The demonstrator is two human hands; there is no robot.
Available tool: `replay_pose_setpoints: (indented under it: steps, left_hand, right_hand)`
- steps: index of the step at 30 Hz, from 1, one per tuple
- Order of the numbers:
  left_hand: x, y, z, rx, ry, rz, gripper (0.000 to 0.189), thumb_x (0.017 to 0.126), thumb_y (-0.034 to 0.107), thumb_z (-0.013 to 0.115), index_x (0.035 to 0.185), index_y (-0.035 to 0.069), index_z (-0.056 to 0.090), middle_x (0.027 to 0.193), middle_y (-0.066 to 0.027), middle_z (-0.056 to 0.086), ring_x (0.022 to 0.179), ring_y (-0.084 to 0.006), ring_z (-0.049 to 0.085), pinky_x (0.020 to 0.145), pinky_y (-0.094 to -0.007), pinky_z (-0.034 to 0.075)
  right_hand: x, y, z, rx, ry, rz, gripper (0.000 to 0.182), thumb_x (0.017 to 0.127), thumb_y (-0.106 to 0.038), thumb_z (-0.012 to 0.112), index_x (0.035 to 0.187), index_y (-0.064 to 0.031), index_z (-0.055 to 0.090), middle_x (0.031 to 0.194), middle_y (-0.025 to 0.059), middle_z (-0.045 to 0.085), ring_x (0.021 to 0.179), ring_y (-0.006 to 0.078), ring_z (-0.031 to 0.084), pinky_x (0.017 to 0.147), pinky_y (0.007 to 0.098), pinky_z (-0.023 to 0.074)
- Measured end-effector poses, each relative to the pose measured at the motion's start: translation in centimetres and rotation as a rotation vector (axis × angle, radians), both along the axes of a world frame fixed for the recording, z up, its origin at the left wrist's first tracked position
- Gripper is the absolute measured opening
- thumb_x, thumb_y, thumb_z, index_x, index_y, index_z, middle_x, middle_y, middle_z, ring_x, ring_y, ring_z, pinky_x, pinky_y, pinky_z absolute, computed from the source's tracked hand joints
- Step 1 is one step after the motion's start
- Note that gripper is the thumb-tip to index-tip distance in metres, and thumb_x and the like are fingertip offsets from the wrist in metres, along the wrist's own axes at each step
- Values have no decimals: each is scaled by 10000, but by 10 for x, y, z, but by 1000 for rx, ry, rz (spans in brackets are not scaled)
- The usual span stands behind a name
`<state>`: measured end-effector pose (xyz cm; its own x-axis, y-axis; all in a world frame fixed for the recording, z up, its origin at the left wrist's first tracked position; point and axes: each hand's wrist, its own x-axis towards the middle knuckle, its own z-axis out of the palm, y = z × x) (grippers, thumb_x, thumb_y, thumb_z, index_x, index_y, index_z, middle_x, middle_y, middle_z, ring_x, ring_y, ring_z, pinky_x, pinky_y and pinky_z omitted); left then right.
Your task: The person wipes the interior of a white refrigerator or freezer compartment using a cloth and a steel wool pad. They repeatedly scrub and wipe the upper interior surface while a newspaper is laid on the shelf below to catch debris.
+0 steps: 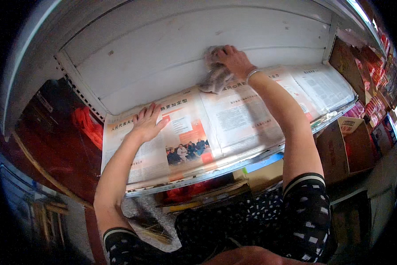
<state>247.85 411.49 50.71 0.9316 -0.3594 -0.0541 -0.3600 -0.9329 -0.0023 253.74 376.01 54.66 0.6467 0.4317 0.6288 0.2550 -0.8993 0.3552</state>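
Note:
A metal shelf (198, 178) is lined with newspaper sheets (251, 112) that bear print and pictures. My left hand (148, 123) lies flat on the newspaper at the left, fingers spread, holding nothing. Farther back and to the right, my right hand (233, 59) grips a crumpled greyish cloth (215, 78) against the white metal back panel (152, 53). The cloth's lower end hangs down to the back edge of the newspaper. A bracelet circles my right wrist.
Open cardboard boxes (355, 142) and red packaged goods (375, 69) stand at the right. A red plastic bag (87, 127) lies left of the shelf. Slotted uprights (77, 87) flank the back panel. More goods sit below the shelf's front edge.

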Motion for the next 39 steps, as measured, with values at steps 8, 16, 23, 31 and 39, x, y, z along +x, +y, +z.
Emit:
replay_pose_setpoints:
  steps: [8, 16, 23, 31, 39]
  left_hand:
    - [9, -60, 54, 209, -16, -86, 774, 812, 602, 365, 1394, 124, 185, 1453, -148, 105, 1336, -304, 132, 1057, -535, 101]
    - [10, -225, 9, -228, -8, -369, 687, 866, 567, 263, 1395, 136, 188, 1462, -115, 90, 1348, -274, 89, 1068, -515, 66]
    - [1, -233, -13, -77, 3, -344, 709, 841, 560, 336, 1400, 156, 171, 1459, -108, 113, 1348, -273, 84, 1049, -558, 58]
    - [13, -239, -19, -74, -57, -353, 696, 840, 554, 348, 1388, 145, 213, 1450, -117, 143, 1344, -282, 95, 1049, -551, 43]
    - [8, -243, -19, -102, -112, -402, 703, 847, 570, 325, 1380, 120, 237, 1444, -148, 143, 1341, -310, 99, 1040, -564, 39]
  right_hand:
    - [-25, -74, 25, 531, -57, -164, 295, 788, -177, 550, 1032, -24, 490, 1026, 207, 531, 930, 369, 548, 764, 431, 477]
    - [-3, -139, 20, 968, -838, -86, 405, 813, -285, 512, 1131, -35, 514, 1122, 202, 532, 1006, 376, 513, 876, 443, 401]
    - [53, -42, -54, 591, 173, -714, 445, 845, -289, 405, 1087, 66, 517, 1169, 295, 449, 1108, 401, 418, 922, 462, 326]
    - [53, -15, -63, 1424, 25, -160, 373, 791, -226, 525, 1022, 67, 527, 1070, 236, 512, 974, 358, 511, 831, 414, 407]
    - [66, -278, -19, 1383, -354, -711, 472, 737, -357, 626, 1005, 28, 579, 1131, 174, 535, 956, 357, 554, 838, 369, 453]
